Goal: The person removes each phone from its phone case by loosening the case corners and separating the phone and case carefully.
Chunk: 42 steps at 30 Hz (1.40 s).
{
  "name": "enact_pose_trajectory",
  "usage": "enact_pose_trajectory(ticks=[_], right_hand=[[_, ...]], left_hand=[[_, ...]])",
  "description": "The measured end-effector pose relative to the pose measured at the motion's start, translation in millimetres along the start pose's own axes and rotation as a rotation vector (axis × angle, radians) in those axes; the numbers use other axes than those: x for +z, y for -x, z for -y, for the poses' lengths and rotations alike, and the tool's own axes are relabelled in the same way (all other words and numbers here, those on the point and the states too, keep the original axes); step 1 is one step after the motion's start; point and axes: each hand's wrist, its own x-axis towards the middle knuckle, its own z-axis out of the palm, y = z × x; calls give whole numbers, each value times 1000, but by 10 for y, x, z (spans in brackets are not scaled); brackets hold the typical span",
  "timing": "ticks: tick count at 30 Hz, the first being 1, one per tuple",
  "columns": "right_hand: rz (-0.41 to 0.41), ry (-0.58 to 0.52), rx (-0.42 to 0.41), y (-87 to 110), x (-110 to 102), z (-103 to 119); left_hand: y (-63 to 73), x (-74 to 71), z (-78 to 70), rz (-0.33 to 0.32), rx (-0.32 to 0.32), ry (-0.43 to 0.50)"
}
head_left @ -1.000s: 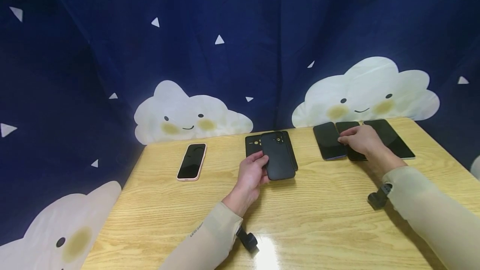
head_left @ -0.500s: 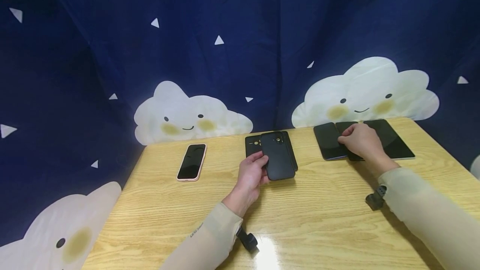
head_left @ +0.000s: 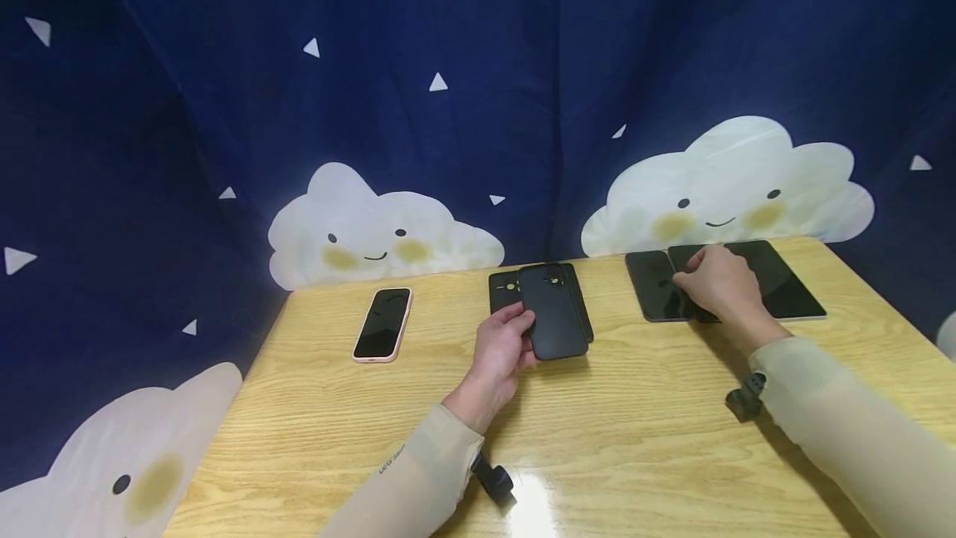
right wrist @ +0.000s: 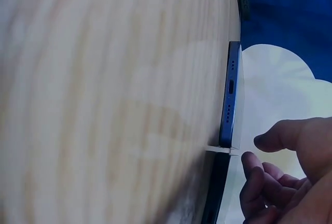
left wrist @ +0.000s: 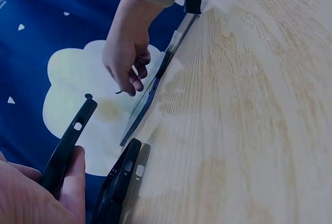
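Nearest me on the feed, the wooden table [head_left: 635,455] is stretching out bare-grained. Beyond, my left hand [head_left: 502,344] is pinching a black phone case [head_left: 554,318] between thumb and fingers, keeping it in front of dark casing [head_left: 499,297] it is partly hiding. A pink-edged phone [head_left: 382,324] is lying well leftward. Farther right, my right hand [head_left: 720,282] is hovering loosely curled, thumb and forefinger parted, near a blue-edged phone [head_left: 657,285], a black phone [head_left: 687,254] and a tablet [head_left: 784,281]. A cloud-print curtain [head_left: 493,106] is hanging behind.
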Motion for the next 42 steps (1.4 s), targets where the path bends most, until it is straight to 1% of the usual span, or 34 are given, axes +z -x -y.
enact_pose_trajectory(ticks=[8, 14, 21, 27, 30, 33, 38, 42], right_hand=[[8, -10, 8, 10, 2, 1], [15, -23, -29, 50, -33, 61], [33, -47, -106, 195, -104, 202], [18, -52, -165, 391, -138, 338], [27, -63, -187, 495, -126, 405], [48, -82, -213, 593, -125, 482], [57, -90, -250, 754, -159, 568], [73, -94, -277, 870, -174, 614]], left_hand=[[-1, 1, 1, 3, 4, 0], [-2, -10, -9, 2, 9, 7], [-10, -28, -44, -4, 11, 12], [-13, -89, -114, -17, 11, -4], [-35, -169, -153, -19, 20, -9], [-67, -290, -205, -38, 36, -27], [-147, -525, -315, -90, 46, -82], [-245, -735, -384, -128, 50, -139]])
